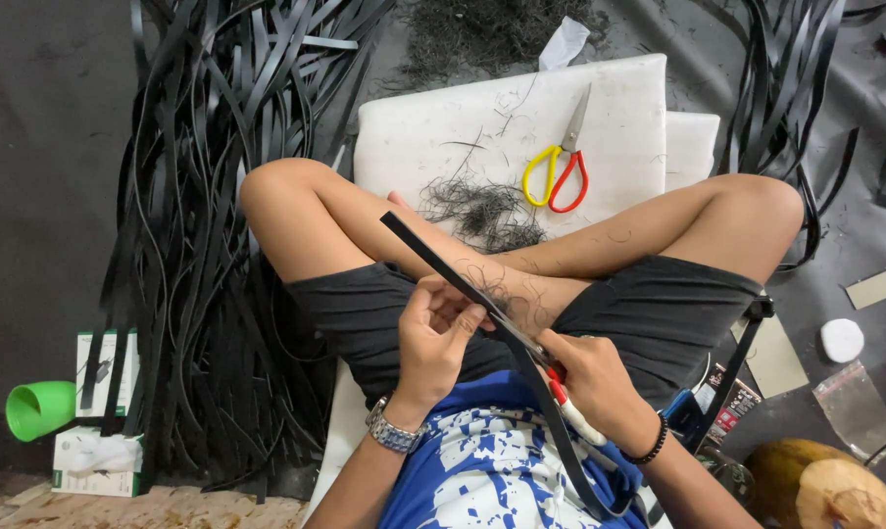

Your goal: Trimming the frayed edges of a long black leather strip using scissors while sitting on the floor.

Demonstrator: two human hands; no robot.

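Observation:
I sit cross-legged on a white cushion [443,127]. My left hand [436,338] pinches a long black strap [433,255] that runs diagonally from above my left knee down across my lap. My right hand [590,377] grips a small cutting tool with a red and white handle [566,402] pressed against the strap. Thin black shavings [482,211] lie piled on the cushion and on my legs. A pair of scissors with one yellow and one red handle [559,167] rests on the cushion beyond my legs.
A large heap of black straps [218,147] lies at the left, more at the upper right [786,88]. A green cup [39,407] and small boxes [105,411] sit at the lower left. A coconut [820,485], a plastic bag [860,407] and a white lid [841,339] are at the lower right.

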